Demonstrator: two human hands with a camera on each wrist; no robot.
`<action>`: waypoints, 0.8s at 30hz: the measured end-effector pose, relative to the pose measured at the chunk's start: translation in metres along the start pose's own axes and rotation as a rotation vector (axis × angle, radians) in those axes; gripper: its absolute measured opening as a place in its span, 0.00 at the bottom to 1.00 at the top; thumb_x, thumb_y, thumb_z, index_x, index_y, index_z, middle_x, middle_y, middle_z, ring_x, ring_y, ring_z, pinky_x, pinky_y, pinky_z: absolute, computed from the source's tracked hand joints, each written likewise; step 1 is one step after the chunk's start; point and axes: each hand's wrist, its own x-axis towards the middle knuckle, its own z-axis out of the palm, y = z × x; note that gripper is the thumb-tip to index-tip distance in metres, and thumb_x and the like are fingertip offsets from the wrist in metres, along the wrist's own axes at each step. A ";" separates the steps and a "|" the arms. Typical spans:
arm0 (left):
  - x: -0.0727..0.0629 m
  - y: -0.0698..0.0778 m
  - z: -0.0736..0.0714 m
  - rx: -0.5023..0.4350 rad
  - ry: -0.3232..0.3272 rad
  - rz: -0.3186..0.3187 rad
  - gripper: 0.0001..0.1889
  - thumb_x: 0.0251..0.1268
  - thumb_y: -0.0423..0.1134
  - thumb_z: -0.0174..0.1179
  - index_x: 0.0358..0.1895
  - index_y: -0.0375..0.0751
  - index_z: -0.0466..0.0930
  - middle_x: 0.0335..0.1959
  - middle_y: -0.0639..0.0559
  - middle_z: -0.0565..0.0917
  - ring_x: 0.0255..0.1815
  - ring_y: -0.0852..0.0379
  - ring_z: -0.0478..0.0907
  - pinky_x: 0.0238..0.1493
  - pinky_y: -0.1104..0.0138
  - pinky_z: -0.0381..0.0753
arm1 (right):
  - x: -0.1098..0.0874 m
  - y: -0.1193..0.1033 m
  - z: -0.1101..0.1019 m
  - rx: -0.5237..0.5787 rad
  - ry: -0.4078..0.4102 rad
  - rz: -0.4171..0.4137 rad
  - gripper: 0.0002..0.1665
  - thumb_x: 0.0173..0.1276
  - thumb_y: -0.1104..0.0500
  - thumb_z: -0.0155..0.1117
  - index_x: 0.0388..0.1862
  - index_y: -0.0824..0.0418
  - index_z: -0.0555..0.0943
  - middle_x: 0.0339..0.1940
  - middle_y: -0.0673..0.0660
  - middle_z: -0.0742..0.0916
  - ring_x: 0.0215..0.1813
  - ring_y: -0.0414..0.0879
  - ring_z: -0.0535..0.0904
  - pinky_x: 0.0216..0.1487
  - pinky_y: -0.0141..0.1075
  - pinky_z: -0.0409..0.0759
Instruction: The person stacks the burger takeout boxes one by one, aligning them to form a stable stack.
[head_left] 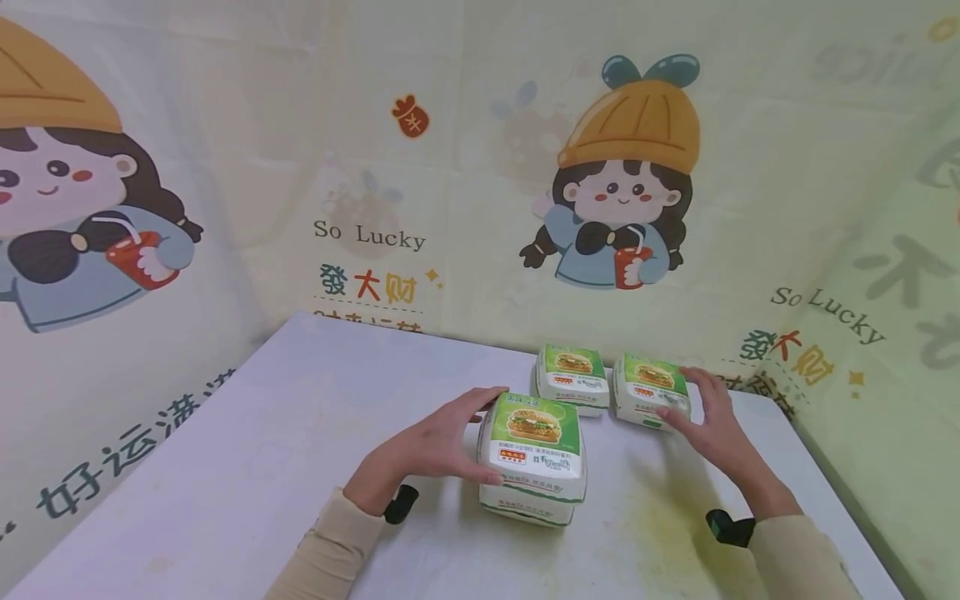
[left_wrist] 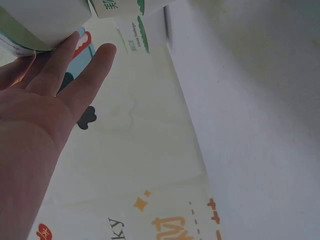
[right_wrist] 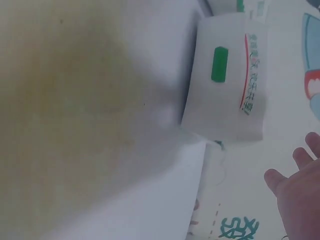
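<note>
Box point(head_left: 531, 454) in front sits between left thumb point(head_left: 480, 473) and fingers point(head_left: 486, 395).

White tabletop point(head_left: 247, 467), pale yellowish discoloration point(head_left: 675, 521) at near right. Cream printed backdrop point(head_left: 480, 50) hangs along far, left and right sides; light creases visible. Far side: cartoon girl point(head_left: 618, 200) in orange knit hat, red money bag motif point(head_left: 410, 116), "So Lucky" lettering point(head_left: 369, 236) above coloured Chinese characters point(head_left: 367, 284). Left: second, larger cartoon girl point(head_left: 82, 192), cut off by frame edge. Right: faint grey print point(head_left: 900, 271). Lighting soft, shadows diffuse.
</note>
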 end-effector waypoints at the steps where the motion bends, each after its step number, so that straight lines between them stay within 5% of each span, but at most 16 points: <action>1: 0.000 0.000 0.000 0.001 0.001 0.003 0.56 0.43 0.53 0.79 0.77 0.52 0.56 0.69 0.64 0.67 0.67 0.65 0.67 0.70 0.61 0.71 | 0.002 0.001 0.000 -0.010 -0.013 0.014 0.49 0.69 0.44 0.61 0.77 0.67 0.51 0.77 0.74 0.51 0.74 0.74 0.47 0.64 0.77 0.52; 9: 0.000 0.000 0.000 0.008 -0.006 0.000 0.56 0.43 0.53 0.79 0.77 0.51 0.55 0.69 0.62 0.68 0.67 0.64 0.67 0.70 0.61 0.71 | 0.016 0.009 0.001 -0.081 -0.113 0.107 0.56 0.68 0.38 0.60 0.78 0.69 0.46 0.77 0.76 0.48 0.74 0.76 0.45 0.65 0.77 0.53; 24: 0.002 -0.003 0.000 0.003 -0.007 0.001 0.56 0.43 0.52 0.79 0.77 0.53 0.55 0.70 0.63 0.67 0.68 0.65 0.66 0.70 0.62 0.71 | 0.050 0.022 0.001 -0.221 -0.200 0.141 0.65 0.63 0.31 0.62 0.78 0.72 0.46 0.76 0.78 0.48 0.73 0.80 0.44 0.65 0.77 0.53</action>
